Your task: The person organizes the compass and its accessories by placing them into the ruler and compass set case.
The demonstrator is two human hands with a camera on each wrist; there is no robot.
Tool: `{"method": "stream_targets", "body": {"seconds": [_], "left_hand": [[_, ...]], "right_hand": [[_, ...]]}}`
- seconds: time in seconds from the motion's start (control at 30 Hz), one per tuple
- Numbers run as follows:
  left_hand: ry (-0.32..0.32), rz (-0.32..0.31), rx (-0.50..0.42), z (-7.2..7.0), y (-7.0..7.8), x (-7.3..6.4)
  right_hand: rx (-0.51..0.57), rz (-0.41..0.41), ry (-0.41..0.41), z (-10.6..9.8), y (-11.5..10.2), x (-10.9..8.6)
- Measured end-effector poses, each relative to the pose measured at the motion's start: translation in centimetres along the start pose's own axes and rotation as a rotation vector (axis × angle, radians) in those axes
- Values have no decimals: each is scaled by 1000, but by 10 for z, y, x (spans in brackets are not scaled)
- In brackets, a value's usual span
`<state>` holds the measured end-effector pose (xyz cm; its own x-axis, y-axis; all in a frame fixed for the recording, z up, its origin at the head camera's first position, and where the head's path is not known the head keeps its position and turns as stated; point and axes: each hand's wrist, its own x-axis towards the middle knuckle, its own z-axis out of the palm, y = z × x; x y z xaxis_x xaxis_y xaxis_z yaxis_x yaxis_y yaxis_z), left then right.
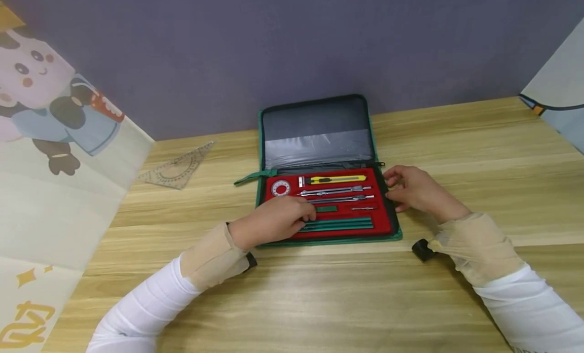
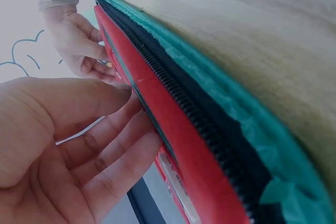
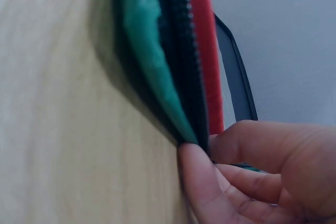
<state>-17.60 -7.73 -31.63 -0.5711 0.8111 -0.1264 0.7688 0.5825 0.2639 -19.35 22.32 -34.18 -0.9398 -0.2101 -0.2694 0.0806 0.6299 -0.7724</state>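
A green zip-up drawing instrument case (image 1: 385,211) lies unfolded on the table, its lid standing against the back wall. Its red insert (image 1: 339,231) holds a yellow utility knife (image 1: 337,179), two silver compasses (image 1: 335,191), a small green box (image 1: 326,209), a short metal piece (image 1: 363,208) and green pencils (image 1: 342,224). My left hand (image 1: 280,217) reaches over the insert, its relaxed fingers touching the pencils' left end; the thumb and fingertips stand apart in the left wrist view. With thumb and finger, my right hand (image 1: 417,193) pinches the case's right edge.
A clear set square (image 1: 178,168) with a protractor lies on the table to the left. A round white dial (image 1: 280,187) sits at the insert's upper left. A green strap (image 1: 254,177) sticks out from the case's left side. A grey wall (image 1: 301,43) rises behind.
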Motion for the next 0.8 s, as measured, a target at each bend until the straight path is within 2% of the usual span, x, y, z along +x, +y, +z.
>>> {"method": "stream_targets", "body": {"seconds": [0.27,0.5,0.67,0.8], "left_hand": [[31,15,-20,-5,-5,-7],[77,2,-36,-10,-16,-16],[121,-37,-28,-13,-27,-26],[147,-92,-35,-17,-36,-34]], "right_hand": [[0,-7,4,0,0,-1],[-1,-12,2,0,1,-1],[1,-24,-3,0,2,-1],[2,-27,-4,0,3,-1]]}}
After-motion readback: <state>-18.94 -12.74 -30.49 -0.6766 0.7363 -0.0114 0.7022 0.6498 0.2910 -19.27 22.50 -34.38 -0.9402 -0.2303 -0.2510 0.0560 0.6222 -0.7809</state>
